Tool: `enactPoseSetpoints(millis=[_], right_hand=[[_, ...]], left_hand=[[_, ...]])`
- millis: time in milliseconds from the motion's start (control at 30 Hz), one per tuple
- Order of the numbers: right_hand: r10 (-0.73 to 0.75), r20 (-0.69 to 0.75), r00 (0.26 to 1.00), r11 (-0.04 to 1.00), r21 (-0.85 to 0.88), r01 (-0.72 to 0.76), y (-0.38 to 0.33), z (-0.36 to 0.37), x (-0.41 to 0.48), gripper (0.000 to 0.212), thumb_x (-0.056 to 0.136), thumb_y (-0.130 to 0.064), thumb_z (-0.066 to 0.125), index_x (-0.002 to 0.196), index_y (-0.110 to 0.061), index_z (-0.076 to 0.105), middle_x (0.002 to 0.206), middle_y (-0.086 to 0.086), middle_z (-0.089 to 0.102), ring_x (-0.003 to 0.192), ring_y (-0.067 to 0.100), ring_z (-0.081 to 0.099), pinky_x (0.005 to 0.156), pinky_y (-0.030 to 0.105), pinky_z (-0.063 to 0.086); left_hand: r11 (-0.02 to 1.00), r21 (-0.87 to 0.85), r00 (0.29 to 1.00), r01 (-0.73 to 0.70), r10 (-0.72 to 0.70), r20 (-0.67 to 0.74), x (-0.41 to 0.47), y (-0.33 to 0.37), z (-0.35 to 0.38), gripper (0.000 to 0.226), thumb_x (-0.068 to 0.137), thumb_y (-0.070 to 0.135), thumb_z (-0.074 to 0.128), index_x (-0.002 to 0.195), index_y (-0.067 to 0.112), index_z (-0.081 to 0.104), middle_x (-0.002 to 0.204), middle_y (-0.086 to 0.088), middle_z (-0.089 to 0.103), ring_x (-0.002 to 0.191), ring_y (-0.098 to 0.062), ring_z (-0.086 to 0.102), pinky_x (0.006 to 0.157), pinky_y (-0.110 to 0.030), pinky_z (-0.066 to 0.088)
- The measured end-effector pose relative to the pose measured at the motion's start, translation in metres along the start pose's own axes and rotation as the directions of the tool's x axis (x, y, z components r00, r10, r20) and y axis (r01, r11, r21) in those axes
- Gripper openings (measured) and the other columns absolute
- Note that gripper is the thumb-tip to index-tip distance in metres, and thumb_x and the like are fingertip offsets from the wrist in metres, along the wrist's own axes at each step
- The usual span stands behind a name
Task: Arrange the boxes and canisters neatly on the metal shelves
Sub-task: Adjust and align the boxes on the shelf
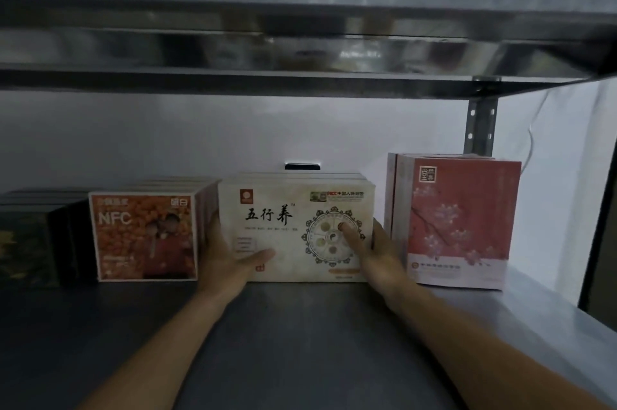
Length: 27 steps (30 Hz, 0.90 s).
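- On the lower metal shelf (300, 336), four groups of boxes stand upright in a row against the white back wall.
- The cream box (293, 226) stands in the middle, its printed face forward, more like it stacked behind.
- The left hand (227, 259) grips its left edge, thumb across the front face, fingers hidden between it and the orange box (145, 236).
- The right hand (377, 252) grips its right edge, thumb pressed on the round emblem.
- The pink box (457, 222) stands just right of the right hand, taller than the rest.
- A dark box (30, 246) sits far left, beside the orange box.
- The upper shelf (300, 52) spans overhead, held by a perforated post (480, 125).
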State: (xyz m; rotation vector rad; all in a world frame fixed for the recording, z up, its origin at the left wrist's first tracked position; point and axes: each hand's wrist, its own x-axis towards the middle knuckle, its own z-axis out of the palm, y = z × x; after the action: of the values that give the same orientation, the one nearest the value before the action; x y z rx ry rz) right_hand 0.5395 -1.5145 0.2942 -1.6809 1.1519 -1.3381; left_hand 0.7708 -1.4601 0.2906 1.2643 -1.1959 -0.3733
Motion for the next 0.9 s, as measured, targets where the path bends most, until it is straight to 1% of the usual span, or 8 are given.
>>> enactPoseSetpoints(millis=[67, 167, 267, 400, 467, 567, 733, 900], right_hand=[[-0.017, 0.01, 1.0, 0.999, 0.029, 0.017, 0.004, 0.0, 0.003, 0.059, 0.08, -0.072, 0.061, 0.127, -0.038, 0.054, 0.111, -0.019, 0.071, 0.102, 0.006, 0.069, 0.096, 0.042, 0.055], [-0.037, 0.023, 0.999, 0.997, 0.066, 0.036, 0.011, 0.001, 0.008, 0.054, 0.081, -0.07, 0.062, 0.125, -0.04, 0.055, 0.112, -0.017, 0.071, 0.102, 0.007, 0.069, 0.094, 0.043, 0.055], [-0.055, 0.012, 0.998, 0.996, 0.066, 0.054, 0.012, 0.002, 0.009, 0.047, 0.087, -0.061, 0.062, 0.125, -0.035, 0.056, 0.109, -0.017, 0.072, 0.097, 0.004, 0.07, 0.093, 0.039, 0.057], [-0.052, 0.041, 0.998, 0.997, 0.054, 0.05, 0.014, 0.001, 0.007, 0.052, 0.085, -0.064, 0.06, 0.129, -0.038, 0.052, 0.112, -0.018, 0.071, 0.102, 0.006, 0.069, 0.096, 0.04, 0.054], [-0.048, 0.042, 0.998, 0.998, 0.052, 0.046, 0.014, 0.002, 0.005, 0.057, 0.085, -0.063, 0.059, 0.134, -0.035, 0.048, 0.113, -0.016, 0.07, 0.104, 0.006, 0.067, 0.097, 0.036, 0.053], [-0.057, 0.043, 0.997, 0.997, 0.063, 0.054, 0.011, 0.003, 0.003, 0.06, 0.085, -0.062, 0.057, 0.135, -0.031, 0.045, 0.113, -0.016, 0.069, 0.102, 0.005, 0.066, 0.083, 0.022, 0.056], [-0.059, 0.048, 0.997, 0.997, 0.059, 0.057, 0.016, 0.005, 0.005, 0.064, 0.083, -0.068, 0.058, 0.135, -0.033, 0.044, 0.117, -0.012, 0.07, 0.107, 0.011, 0.068, 0.097, 0.044, 0.054], [-0.052, 0.058, 0.997, 0.997, 0.052, 0.049, 0.017, 0.005, 0.006, 0.056, 0.089, -0.06, 0.057, 0.135, -0.032, 0.042, 0.12, -0.01, 0.069, 0.108, 0.011, 0.067, 0.097, 0.042, 0.054]], left_hand=[[1.0, -0.004, 1.0, -0.016, 0.016, 0.007, 0.001, -0.004, 0.001, 0.092, 0.068, 0.009, 0.087, 0.141, 0.028, 0.034, 0.129, 0.013, 0.05, 0.119, -0.008, 0.047, 0.1, -0.029, 0.039], [1.0, 0.002, 0.999, -0.031, 0.031, 0.012, 0.001, -0.008, 0.0, 0.094, 0.069, 0.008, 0.086, 0.143, 0.027, 0.033, 0.131, 0.012, 0.049, 0.121, -0.008, 0.045, 0.103, -0.03, 0.038], [0.999, 0.009, 0.999, -0.046, 0.046, 0.004, 0.002, -0.008, 0.0, 0.092, 0.069, 0.007, 0.086, 0.141, 0.027, 0.033, 0.13, 0.012, 0.048, 0.121, -0.007, 0.044, 0.103, -0.029, 0.037], [0.998, 0.02, 0.999, -0.052, 0.052, 0.007, 0.004, -0.012, 0.0, 0.089, 0.07, 0.007, 0.085, 0.139, 0.028, 0.033, 0.128, 0.013, 0.048, 0.118, -0.006, 0.044, 0.101, -0.028, 0.037], [0.999, 0.019, 0.999, -0.049, 0.049, -0.002, 0.005, -0.014, 0.001, 0.091, 0.068, 0.008, 0.087, 0.138, 0.032, 0.033, 0.129, 0.013, 0.05, 0.118, -0.008, 0.047, 0.101, -0.03, 0.039], [0.999, 0.014, 0.999, -0.045, 0.045, -0.006, 0.007, -0.015, 0.001, 0.092, 0.067, 0.007, 0.087, 0.139, 0.029, 0.034, 0.129, 0.011, 0.052, 0.118, -0.01, 0.049, 0.1, -0.03, 0.04], [0.998, 0.009, 0.998, -0.054, 0.054, -0.009, 0.004, -0.01, 0.001, 0.091, 0.068, 0.004, 0.086, 0.14, 0.025, 0.035, 0.126, 0.013, 0.05, 0.116, -0.005, 0.045, 0.086, -0.011, 0.037], [0.999, 0.006, 0.999, -0.035, 0.035, -0.012, 0.005, -0.013, 0.0, 0.089, 0.067, 0.006, 0.087, 0.137, 0.028, 0.037, 0.128, 0.01, 0.053, 0.118, -0.01, 0.049, 0.097, -0.027, 0.04]])
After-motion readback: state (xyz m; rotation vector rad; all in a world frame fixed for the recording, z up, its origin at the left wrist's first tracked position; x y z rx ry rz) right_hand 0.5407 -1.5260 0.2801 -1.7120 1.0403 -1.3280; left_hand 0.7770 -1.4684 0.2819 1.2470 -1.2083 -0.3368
